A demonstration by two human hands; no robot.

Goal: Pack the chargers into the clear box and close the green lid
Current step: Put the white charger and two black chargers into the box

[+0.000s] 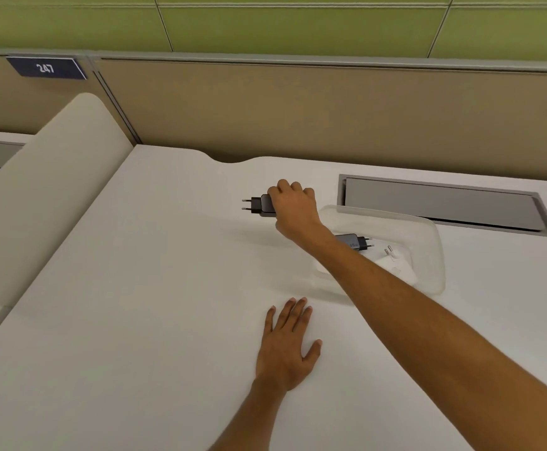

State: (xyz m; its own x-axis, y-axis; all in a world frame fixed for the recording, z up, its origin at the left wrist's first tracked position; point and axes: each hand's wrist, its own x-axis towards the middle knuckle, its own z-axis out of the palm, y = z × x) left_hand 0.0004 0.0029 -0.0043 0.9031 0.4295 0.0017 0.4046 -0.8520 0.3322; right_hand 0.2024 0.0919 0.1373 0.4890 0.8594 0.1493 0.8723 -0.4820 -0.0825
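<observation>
Left hand, nearest: flat on desk, fingers loosely together, empty. Right hand, 12 o'clock: fingers clamped round dark charger. Clear box, 2 o'clock: holds two chargers. Green lid: barely visible, unfitted.

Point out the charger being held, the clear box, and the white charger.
held charger [263, 205], head view, dark body beside the pins
clear box [426, 224], head view, far rim
white charger [395, 262], head view, body
</observation>
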